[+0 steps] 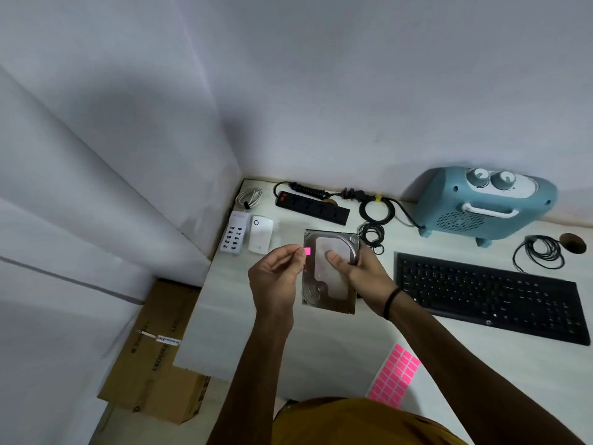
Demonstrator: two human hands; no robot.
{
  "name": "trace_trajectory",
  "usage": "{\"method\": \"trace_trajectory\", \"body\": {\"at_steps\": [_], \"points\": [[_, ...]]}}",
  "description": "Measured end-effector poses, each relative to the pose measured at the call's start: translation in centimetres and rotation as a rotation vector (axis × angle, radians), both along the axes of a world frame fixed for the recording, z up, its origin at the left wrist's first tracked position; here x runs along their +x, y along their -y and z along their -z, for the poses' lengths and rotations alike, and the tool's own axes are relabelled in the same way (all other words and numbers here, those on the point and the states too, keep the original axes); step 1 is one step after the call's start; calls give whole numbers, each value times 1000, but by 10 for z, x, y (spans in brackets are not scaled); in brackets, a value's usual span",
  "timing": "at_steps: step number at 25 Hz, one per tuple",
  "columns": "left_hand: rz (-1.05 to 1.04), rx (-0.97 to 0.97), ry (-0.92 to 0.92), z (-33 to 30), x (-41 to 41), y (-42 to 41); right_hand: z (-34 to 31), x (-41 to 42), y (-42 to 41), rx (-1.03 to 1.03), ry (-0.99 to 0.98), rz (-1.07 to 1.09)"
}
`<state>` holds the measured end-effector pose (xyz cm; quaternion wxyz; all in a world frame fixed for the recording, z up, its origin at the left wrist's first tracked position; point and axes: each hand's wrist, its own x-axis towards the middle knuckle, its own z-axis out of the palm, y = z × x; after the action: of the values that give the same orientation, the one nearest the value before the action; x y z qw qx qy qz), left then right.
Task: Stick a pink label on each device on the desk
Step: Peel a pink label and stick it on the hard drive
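Note:
My right hand (359,277) grips a silver hard drive (324,284) and holds it tilted up above the white desk (321,342), thumb on its face. A small pink label (308,251) is pinched at the fingertips of my left hand (276,277), right at the drive's upper left edge. The sheet of pink labels (396,375) lies on the desk near its front edge. Other devices on the desk: a white USB charging hub (233,235), a white plug-in unit (260,234), a black power strip (313,207), a black keyboard (487,297) and a teal heater (484,202).
Coiled black cables (373,220) lie between the power strip and the heater, another black coil (542,252) sits behind the keyboard beside a round desk hole (572,243). A white cable (248,197) is in the back corner. Cardboard boxes (154,354) stand on the floor left of the desk.

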<state>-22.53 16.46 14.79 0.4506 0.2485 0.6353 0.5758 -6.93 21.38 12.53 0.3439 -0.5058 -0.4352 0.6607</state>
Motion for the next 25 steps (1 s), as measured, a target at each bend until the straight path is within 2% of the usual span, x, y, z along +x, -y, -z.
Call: {"method": "trace_trajectory", "body": {"at_steps": [6,8,10,13,14,15,18,21,25], "points": [[-36,-111,24,-16,25,3,-22,9,13,9,-64,2],[-38,-108,-20,-13,27,2,-26,11,18,5,-101,-9],[-60,-70,-184,-12,30,3,-26,11,22,5,-126,-16],[-157,2,-580,-16,34,8,-30,12,25,34,-158,-39],[-183,2,-627,-19,33,9,-30,13,26,42,-170,-44],[-183,-26,-580,-21,31,9,-30,14,26,46,-185,-44],[-90,-74,-192,-24,26,7,-32,12,28,54,-216,-25],[-66,-7,-174,-23,25,8,-35,0,30,112,-151,72],[-112,0,-125,-20,25,7,-25,-11,23,114,77,189]]}}
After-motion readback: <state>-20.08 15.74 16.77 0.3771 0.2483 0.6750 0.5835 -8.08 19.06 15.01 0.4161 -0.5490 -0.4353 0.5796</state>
